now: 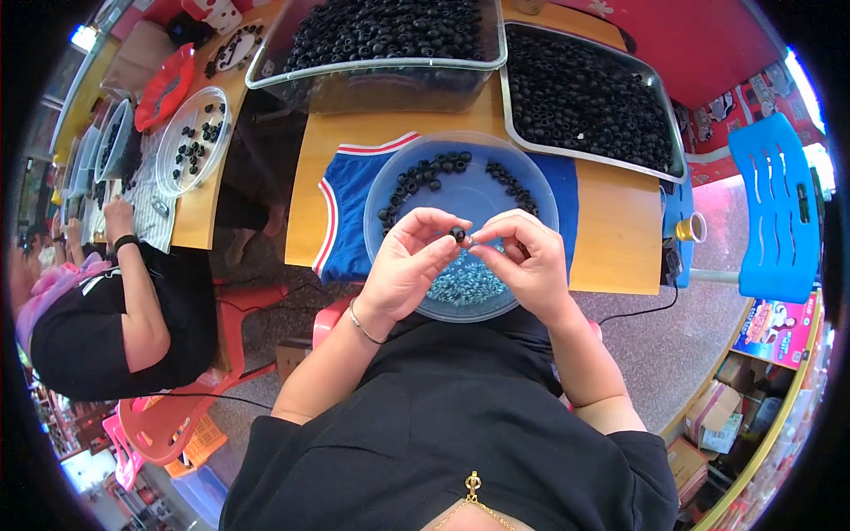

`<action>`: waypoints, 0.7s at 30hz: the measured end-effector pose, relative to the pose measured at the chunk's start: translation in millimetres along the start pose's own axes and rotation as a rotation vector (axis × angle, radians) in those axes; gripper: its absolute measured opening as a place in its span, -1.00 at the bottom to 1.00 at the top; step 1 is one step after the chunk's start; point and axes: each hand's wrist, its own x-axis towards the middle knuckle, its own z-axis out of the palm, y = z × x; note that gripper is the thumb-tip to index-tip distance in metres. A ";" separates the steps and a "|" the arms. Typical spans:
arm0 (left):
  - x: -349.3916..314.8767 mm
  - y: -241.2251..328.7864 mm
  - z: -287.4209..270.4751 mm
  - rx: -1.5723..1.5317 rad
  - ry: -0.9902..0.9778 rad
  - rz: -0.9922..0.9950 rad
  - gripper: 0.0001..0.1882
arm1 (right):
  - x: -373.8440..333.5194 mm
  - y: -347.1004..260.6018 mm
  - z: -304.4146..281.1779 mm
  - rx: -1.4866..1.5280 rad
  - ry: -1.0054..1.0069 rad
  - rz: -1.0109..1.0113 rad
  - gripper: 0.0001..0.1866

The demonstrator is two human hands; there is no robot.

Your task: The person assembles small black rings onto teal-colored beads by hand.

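Between the thumb and fingers of my left hand (409, 259) is a round black bead (457, 234). My right hand (524, 259) meets it from the other side, its thumb and forefinger pinched on something tiny at the bead that I cannot make out. Both hands are over a round translucent plastic basin (535, 170). Inside the basin, several black beads (416, 177) lie along the far side, and a heap of small light-blue pieces (467, 280) lies at the near side. Under the basin a blue cloth garment (347, 212) with red and white trim is spread on the wooden table (305, 157).
Behind the basin stand a clear plastic tub (381, 84) and a metal tray (584, 150), both full of black beads. At left, another person (133, 319) works beside a clear round dish (212, 168). A blue chair (775, 212) and a small cup (691, 228) are at right.
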 end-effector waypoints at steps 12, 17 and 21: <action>0.8 -2.6 -5.2 -0.035 -0.083 -0.052 -0.83 | 0.9 4.3 -1.2 -0.058 0.003 -0.017 -0.80; 2.7 1.3 -11.2 -0.028 -0.003 -0.078 -0.84 | 10.0 16.1 -21.8 -0.234 0.038 0.072 -0.84; 3.6 6.9 -5.5 0.009 0.043 -0.095 -0.80 | 13.3 19.3 -32.6 -0.548 0.050 -0.030 -0.90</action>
